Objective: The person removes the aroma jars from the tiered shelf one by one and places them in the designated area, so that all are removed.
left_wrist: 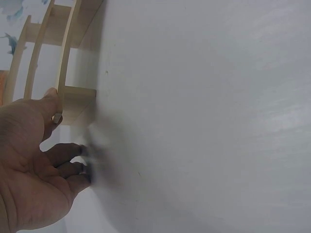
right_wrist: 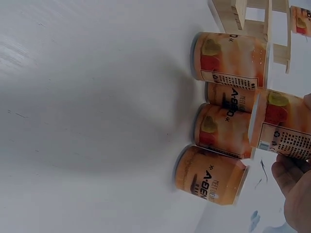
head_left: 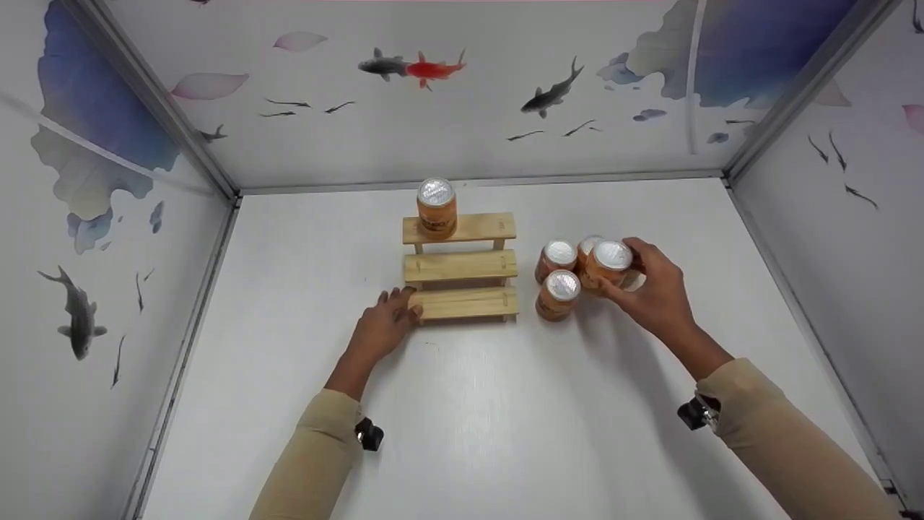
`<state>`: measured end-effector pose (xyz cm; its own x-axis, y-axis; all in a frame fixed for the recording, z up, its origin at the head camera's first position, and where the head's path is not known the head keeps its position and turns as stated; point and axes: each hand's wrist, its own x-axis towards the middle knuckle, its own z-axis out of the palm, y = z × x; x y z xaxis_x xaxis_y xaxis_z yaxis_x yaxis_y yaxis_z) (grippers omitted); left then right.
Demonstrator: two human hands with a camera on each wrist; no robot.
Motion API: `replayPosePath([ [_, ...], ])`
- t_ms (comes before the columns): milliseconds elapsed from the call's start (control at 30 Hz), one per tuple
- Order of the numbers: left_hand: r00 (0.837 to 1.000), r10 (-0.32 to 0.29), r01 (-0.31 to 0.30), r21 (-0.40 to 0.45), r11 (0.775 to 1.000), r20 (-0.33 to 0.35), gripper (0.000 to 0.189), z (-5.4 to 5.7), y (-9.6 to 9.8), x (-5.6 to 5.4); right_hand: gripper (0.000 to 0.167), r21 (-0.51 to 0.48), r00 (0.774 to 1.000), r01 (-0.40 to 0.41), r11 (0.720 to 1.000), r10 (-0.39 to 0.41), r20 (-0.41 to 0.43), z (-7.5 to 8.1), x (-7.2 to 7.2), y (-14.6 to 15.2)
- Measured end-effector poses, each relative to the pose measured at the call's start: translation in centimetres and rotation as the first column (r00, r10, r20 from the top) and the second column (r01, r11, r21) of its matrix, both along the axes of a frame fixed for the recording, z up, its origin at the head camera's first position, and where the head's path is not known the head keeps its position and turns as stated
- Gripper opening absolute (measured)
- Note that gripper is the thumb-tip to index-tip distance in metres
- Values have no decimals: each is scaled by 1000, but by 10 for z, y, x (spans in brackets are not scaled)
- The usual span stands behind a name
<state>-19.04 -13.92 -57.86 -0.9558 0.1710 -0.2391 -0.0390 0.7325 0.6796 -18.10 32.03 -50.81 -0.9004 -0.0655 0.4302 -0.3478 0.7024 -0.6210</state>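
A three-step wooden rack stands on the white table, with an orange can upright at the left of its top step. At the left end of the lowest step, my left hand pinches the board between thumb and fingers; its other fingers reach down near the table in the left wrist view. My right hand grips another orange can, raised above several similar cans. Those standing cans, including a front one and one behind it, are grouped right of the rack. The held can partly hides the group in the head view.
White walls painted with fish and petals enclose the table at the back and both sides. The two lower steps of the rack carry no cans. Small dark devices are strapped at both sleeves.
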Motion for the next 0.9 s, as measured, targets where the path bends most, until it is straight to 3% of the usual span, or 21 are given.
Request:
replayPosePath([
  [600, 1000, -4, 4, 6, 1000, -2, 63, 0, 0, 1, 79, -9, 995, -19, 1000, 19, 102, -37, 8, 5],
  [900, 1000, -4, 4, 11, 1000, 4, 66, -1, -1, 0, 90, -27, 990, -41, 999, 44, 132, -52, 7, 8],
])
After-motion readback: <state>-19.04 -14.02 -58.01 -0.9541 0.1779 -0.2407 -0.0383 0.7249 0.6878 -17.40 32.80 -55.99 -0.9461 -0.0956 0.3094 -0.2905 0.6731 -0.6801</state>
